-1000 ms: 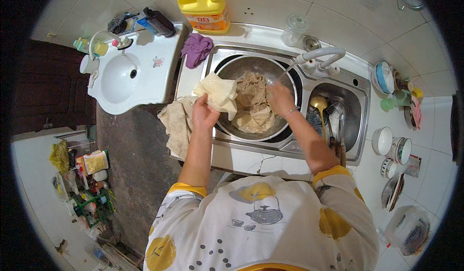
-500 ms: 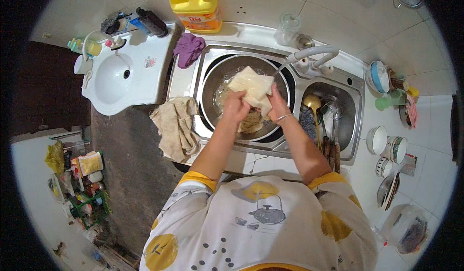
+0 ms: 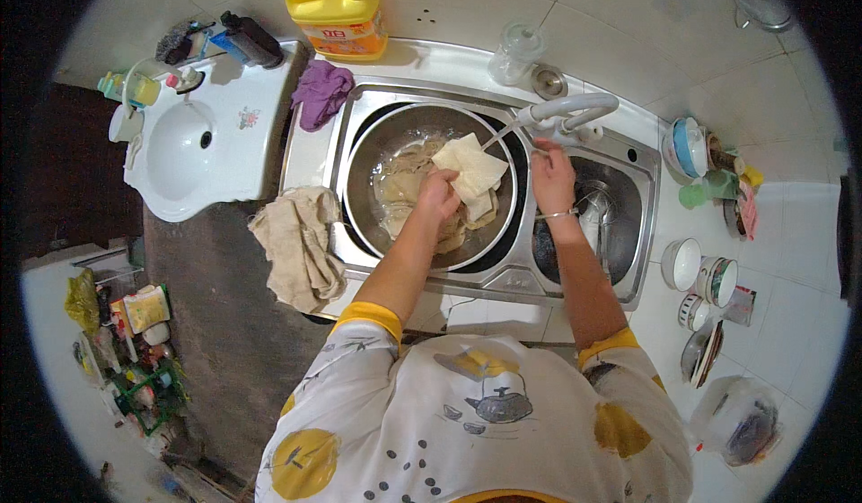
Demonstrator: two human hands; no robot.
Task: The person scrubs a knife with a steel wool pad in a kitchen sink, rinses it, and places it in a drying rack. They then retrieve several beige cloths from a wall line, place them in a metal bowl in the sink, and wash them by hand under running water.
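Observation:
A folded cream-coloured sheet [image 3: 470, 167], of a kind I cannot make out for sure, is pinched in my left hand [image 3: 437, 194] over the steel basin [image 3: 359, 225]. Below it, soft beige sheets [image 3: 406, 184] lie in a little water in the basin. My right hand [image 3: 553, 183] is up at the base of the grey faucet [image 3: 575, 105], its fingers closed at the handle, which they mostly hide. The faucet's spout points down at the sheet's far right edge.
The basin sits in the left bowl of a double steel sink [image 3: 628, 279]. Utensils lie in the right bowl. A beige cloth [image 3: 301, 243] and purple cloth [image 3: 321, 93] lie at left, near a white washbasin [image 3: 166, 180]. Behind stands a yellow jug [image 3: 339, 18]; bowls [image 3: 682, 263] stand at right.
My right hand has let go of the cream sheet and moved right to the faucet base. My left hand alone keeps the sheet, now lower over the basin's right side. The view has shifted slightly.

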